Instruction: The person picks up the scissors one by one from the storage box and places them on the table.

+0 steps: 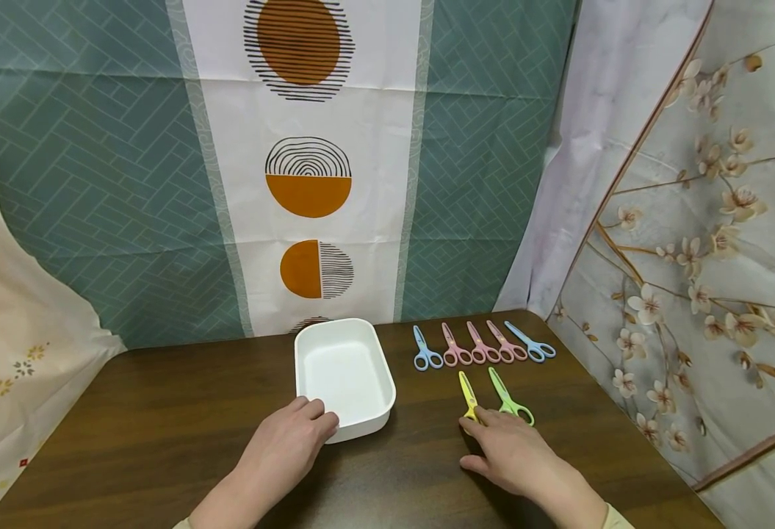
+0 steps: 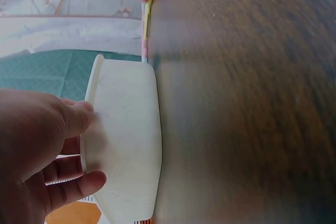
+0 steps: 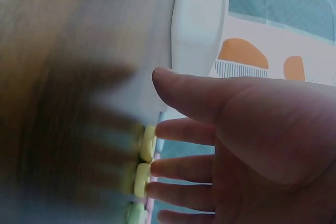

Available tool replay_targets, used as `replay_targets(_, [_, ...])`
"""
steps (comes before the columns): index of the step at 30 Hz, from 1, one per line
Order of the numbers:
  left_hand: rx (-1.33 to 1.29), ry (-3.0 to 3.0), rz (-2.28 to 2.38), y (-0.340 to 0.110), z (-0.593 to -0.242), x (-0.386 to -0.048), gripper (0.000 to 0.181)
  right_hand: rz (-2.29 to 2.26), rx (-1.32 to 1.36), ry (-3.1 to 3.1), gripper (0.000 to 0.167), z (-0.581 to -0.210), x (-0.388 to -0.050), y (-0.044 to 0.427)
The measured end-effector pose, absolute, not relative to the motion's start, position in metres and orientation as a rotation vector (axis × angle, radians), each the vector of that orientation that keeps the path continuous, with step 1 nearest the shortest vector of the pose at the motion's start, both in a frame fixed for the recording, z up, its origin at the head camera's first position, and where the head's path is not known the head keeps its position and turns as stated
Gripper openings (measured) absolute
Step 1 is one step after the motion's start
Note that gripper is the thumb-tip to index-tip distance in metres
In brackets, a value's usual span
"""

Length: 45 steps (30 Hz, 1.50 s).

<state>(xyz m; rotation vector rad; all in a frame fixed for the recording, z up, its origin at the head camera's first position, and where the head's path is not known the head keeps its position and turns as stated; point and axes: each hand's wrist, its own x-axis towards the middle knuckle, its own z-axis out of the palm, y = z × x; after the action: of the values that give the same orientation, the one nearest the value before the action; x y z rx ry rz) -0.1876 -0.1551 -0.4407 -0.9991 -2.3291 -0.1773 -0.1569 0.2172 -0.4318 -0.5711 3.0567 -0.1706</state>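
Observation:
A white rectangular container [image 1: 344, 375] stands on the table. My left hand [image 1: 286, 444] grips its near left rim; in the left wrist view, the thumb and a fingertip show against the outer wall [image 2: 128, 129]. To the right, my right hand [image 1: 516, 452] reaches over yellow scissors [image 1: 469, 391], fingertips at their handle and nearly straight. The right wrist view shows the fingers stretched towards the yellow handle loops [image 3: 142, 179], with the thumb held apart. Light green scissors [image 1: 503, 393] lie just right of the yellow pair, their handle partly behind the hand.
Behind them runs a row of scissors: a blue pair [image 1: 428, 358] at the left, three pink pairs [image 1: 482, 351] in the middle, another blue pair [image 1: 538, 349] at the right. The brown table [image 1: 195, 397] meets a green patterned curtain [image 1: 129, 294] and a floral sheet [image 1: 651, 353].

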Motion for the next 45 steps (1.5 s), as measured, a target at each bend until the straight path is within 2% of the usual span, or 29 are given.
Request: replay_targets(45, [-1.0, -2.333, -0.185, -0.1543, -0.4415, -0.1877, 0.03, -0.145, -0.571, 3.105, 0.046, -0.4316, -0.1585, 0.2243])
